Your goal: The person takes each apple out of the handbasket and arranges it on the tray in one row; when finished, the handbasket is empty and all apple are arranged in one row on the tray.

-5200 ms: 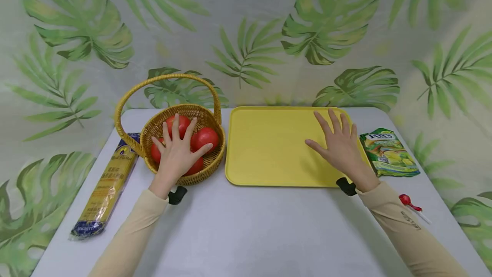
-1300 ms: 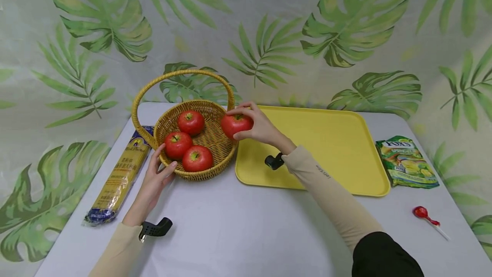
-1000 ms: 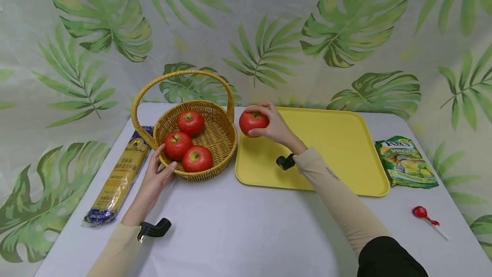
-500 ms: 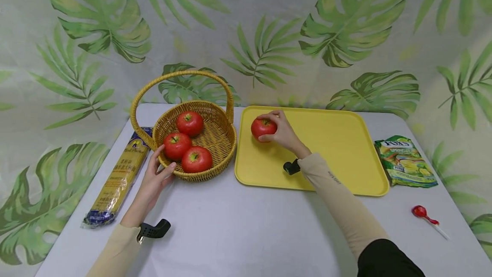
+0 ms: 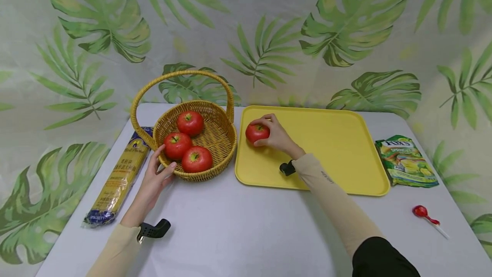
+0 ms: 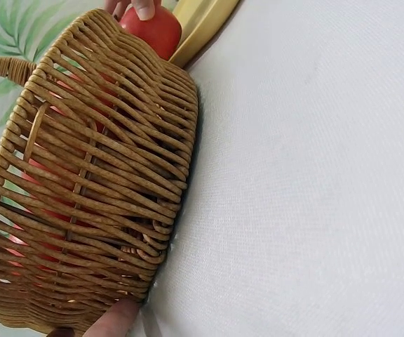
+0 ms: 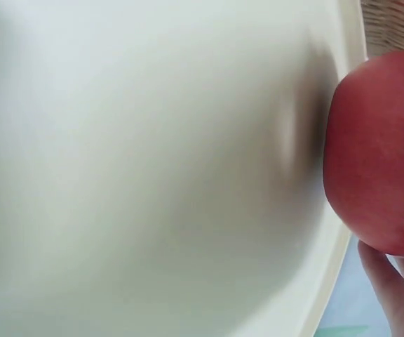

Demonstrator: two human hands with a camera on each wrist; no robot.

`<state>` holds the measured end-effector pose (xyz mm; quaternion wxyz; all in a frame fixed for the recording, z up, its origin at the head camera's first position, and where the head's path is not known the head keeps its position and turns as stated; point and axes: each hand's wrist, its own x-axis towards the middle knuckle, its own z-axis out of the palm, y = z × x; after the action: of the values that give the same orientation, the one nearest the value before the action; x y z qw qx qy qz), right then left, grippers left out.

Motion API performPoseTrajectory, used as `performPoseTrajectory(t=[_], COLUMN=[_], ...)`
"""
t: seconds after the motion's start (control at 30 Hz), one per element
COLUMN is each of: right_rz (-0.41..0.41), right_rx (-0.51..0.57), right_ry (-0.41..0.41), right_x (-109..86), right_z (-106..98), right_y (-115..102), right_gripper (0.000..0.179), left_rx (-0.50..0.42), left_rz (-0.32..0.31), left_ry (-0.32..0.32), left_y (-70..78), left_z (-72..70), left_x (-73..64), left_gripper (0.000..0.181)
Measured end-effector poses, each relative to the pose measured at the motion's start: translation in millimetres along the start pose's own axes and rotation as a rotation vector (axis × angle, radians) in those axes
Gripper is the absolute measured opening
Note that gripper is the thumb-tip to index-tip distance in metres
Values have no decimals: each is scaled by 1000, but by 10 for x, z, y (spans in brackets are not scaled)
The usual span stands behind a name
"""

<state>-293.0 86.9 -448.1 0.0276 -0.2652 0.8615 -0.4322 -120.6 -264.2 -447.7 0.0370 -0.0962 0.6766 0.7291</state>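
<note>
My right hand (image 5: 276, 136) holds a red apple (image 5: 257, 133) between thumb and fingers at the left part of the yellow tray (image 5: 315, 153). In the right wrist view this apple (image 7: 381, 151) hangs close over the tray's surface; whether it touches is hard to tell. Three more red apples (image 5: 197, 159) lie in the wicker basket (image 5: 221, 140) left of the tray. With fingers at its left side and thumb at the near rim, my left hand (image 5: 153, 183) grips the basket. The left wrist view shows the basket's woven wall (image 6: 104, 161) up close, with the thumb (image 6: 114, 319) against it.
A spaghetti pack (image 5: 119, 178) lies left of the basket, its top end partly behind it. Right of the tray lie a green candy bag (image 5: 406, 161) and a red lollipop (image 5: 420, 211). The basket's tall handle (image 5: 182, 72) arches over its back.
Both hands hovered with spread fingers; then my left gripped the basket and my right lifted an apple out and rightward over the tray. Lately the apple shifted slightly left and down.
</note>
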Motion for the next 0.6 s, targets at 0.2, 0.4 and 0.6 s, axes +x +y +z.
performPoseTrajectory(t=[0.2, 0.4, 0.6], right_rz=[19, 91, 42], right_rx=[6, 42, 135], right_ry=[-34, -74, 2], right_x=[-34, -46, -39], right_z=[13, -16, -52], right_y=[-6, -28, -48], right_gripper=[58, 63, 58], left_rx=[10, 9, 12], left_rz=[7, 9, 14], left_ry=[1, 5, 0], left_y=[-2, -3, -17], left_z=[5, 8, 6], left_x=[-4, 0, -5], left_gripper=[73, 71, 71])
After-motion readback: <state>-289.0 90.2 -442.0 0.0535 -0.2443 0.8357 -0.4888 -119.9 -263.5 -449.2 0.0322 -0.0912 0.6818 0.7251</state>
